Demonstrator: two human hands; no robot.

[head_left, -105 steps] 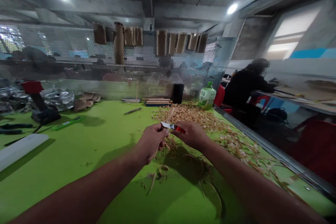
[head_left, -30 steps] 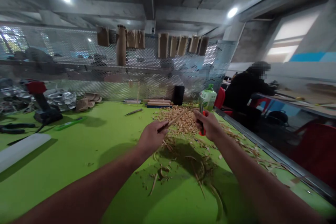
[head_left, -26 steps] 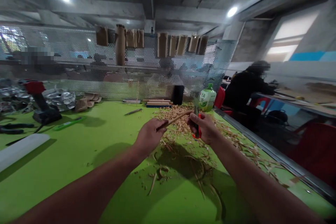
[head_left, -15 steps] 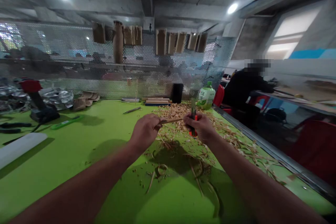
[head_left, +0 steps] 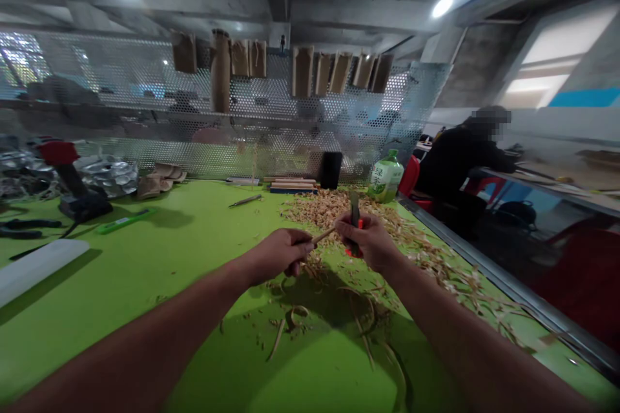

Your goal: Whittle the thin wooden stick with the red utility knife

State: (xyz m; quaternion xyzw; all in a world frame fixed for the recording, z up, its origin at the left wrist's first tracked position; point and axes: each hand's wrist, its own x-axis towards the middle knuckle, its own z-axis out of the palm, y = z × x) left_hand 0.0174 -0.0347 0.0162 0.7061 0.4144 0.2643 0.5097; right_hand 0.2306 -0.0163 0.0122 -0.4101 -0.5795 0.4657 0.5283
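Observation:
My left hand [head_left: 281, 255] is closed round one end of a thin wooden stick [head_left: 323, 235]. The stick slants up to the right, and its far end meets the fingers of my right hand [head_left: 372, 240]. That hand is closed on a knife [head_left: 355, 206] with a dark, broad blade standing upright and red parts by the fist. Its handle is mostly covered by the fingers. Under and behind both hands lie wood shavings [head_left: 322, 206], with longer curled strips [head_left: 298, 316] nearer to me on the green table [head_left: 194, 322].
At left are a cordless drill [head_left: 72, 174], pliers [head_left: 29, 229], a green cutter [head_left: 123, 221] and a white block [head_left: 39, 268]. A green bottle [head_left: 386, 177] and a black phone-like slab [head_left: 331, 170] stand at the back. A person [head_left: 460, 155] sits beyond the table's right edge.
My left hand has dropped slightly, tilting the stick from nearly level to a slant. The knife leans a little more to the left. The view has shifted slightly.

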